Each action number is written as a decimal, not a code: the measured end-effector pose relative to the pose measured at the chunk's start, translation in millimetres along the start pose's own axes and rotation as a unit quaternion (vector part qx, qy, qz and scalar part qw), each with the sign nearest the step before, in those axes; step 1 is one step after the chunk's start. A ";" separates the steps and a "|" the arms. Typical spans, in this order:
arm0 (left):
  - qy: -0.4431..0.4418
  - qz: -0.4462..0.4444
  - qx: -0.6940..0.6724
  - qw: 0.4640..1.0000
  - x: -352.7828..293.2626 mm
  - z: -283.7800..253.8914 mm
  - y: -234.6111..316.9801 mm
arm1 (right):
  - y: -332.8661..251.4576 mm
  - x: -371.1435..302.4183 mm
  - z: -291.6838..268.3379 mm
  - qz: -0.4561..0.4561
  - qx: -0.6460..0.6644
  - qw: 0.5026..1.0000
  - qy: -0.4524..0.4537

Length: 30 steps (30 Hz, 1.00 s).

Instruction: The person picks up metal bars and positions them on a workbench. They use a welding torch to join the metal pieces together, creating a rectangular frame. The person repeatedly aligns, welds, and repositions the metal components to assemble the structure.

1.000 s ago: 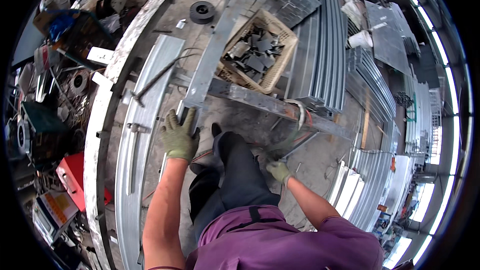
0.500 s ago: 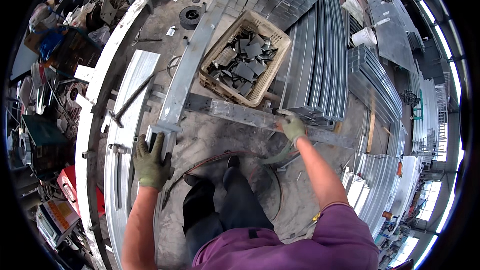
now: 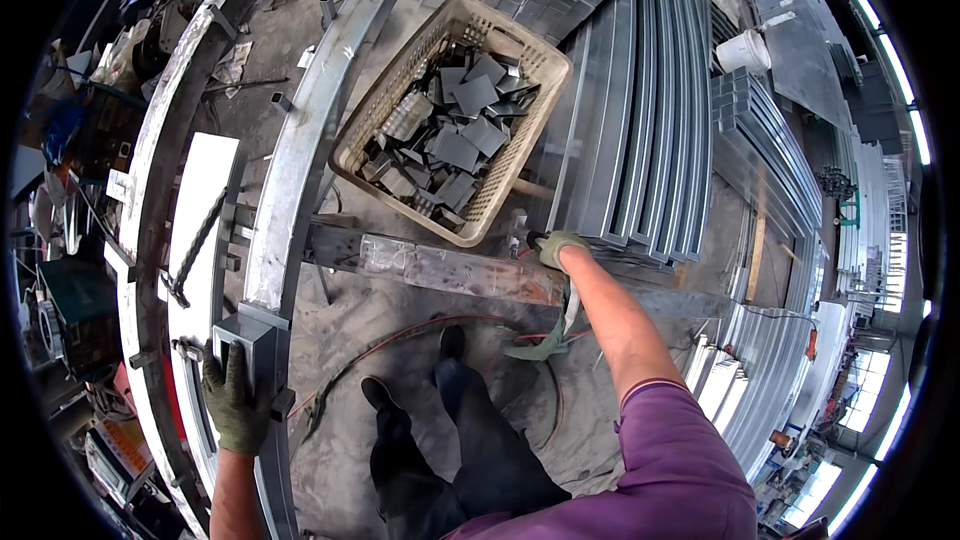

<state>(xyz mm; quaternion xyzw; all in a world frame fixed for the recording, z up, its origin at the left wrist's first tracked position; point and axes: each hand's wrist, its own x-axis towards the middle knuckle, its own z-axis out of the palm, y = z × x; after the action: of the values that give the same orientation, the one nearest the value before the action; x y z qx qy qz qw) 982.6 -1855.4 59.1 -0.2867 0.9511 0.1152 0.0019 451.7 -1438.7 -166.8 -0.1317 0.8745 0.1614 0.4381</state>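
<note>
My left hand [image 3: 235, 405], in a green work glove, lies flat on a grey square metal tube [image 3: 256, 348], its fingers stretched along the top face. The tube rests along the steel frame on my left. My right hand [image 3: 560, 251], gloved alike, is closed round a dark tool handle [image 3: 536, 238] beside the cross beam; the fingers hide most of it. A cable wrapped in greenish cloth [image 3: 545, 342] hangs below this hand. Just beyond the beam stands a beige plastic crate [image 3: 487, 227] full of small square metal plates [image 3: 475, 95].
A hammer-like tool [image 3: 203, 248] lies on a pale metal profile at left. The painted cross beam [image 3: 455, 270] runs between me and the crate. Stacked steel tubes [image 3: 635, 110] fill the far right. A red hose [image 3: 400, 328] curves over the floor by my feet.
My view has shifted, bringing the crate closer. My left hand has slid nearer along the frame and now rests on the tube. The right hand stays closed, near the beam.
</note>
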 end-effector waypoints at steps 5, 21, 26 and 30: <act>-0.003 -0.005 0.018 1.000 -8.7 -3.5 -3.5 | -11.8 -18.0 -17.4 0.037 0.059 0.998 0.000; -0.009 -0.021 0.009 1.000 -0.3 -10.9 2.6 | 63.8 -345.1 -23.3 -0.120 0.620 0.744 0.217; -0.022 -0.025 0.003 0.999 0.4 -3.9 -0.6 | 52.4 -438.3 12.5 -0.109 0.675 0.656 0.319; -0.044 -0.043 -0.021 0.998 4.7 -13.8 8.6 | 6.6 -451.3 -27.1 -0.020 0.718 0.616 0.324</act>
<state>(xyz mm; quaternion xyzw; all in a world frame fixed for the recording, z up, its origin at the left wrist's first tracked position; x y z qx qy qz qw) 974.8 -1854.0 74.1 -0.3224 0.9340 0.1477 0.0428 692.1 -1403.2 214.5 0.1630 0.7939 -0.5798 0.0840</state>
